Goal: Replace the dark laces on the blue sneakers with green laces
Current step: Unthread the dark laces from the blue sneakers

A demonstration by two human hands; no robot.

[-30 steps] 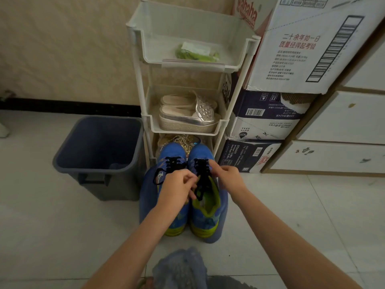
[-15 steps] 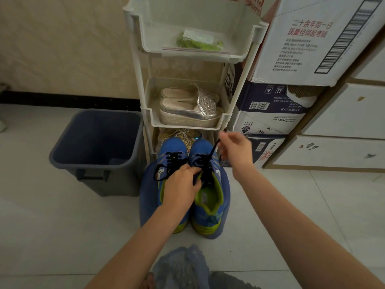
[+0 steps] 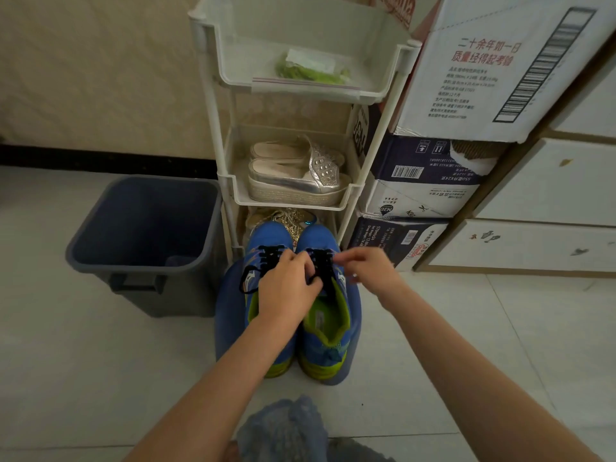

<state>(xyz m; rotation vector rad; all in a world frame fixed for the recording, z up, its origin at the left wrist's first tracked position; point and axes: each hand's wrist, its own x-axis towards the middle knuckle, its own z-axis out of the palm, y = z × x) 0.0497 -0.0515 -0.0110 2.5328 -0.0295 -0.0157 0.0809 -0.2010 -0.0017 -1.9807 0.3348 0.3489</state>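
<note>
Two blue sneakers with lime-green lining stand side by side on a blue mat on the floor: the left sneaker (image 3: 263,248) and the right sneaker (image 3: 328,328). Both carry dark laces (image 3: 321,261). My left hand (image 3: 286,288) lies over the gap between the shoes, fingers curled on the right shoe's lacing. My right hand (image 3: 366,265) hovers at the right shoe's upper eyelets, fingertips pinched together; it is blurred, so the lace in it cannot be made out. A bag of green laces (image 3: 311,70) lies on the rack's top shelf.
A white three-tier rack (image 3: 376,155) stands just behind the sneakers, with silver sandals (image 3: 296,175) on its middle shelf. A grey bin (image 3: 143,265) sits to the left. Stacked cardboard boxes (image 3: 423,181) and white drawers (image 3: 546,181) fill the right side.
My right hand, which had pulled a lace end up and away, has come back down to the right shoe's eyelets. My left hand has stayed on the lacing.
</note>
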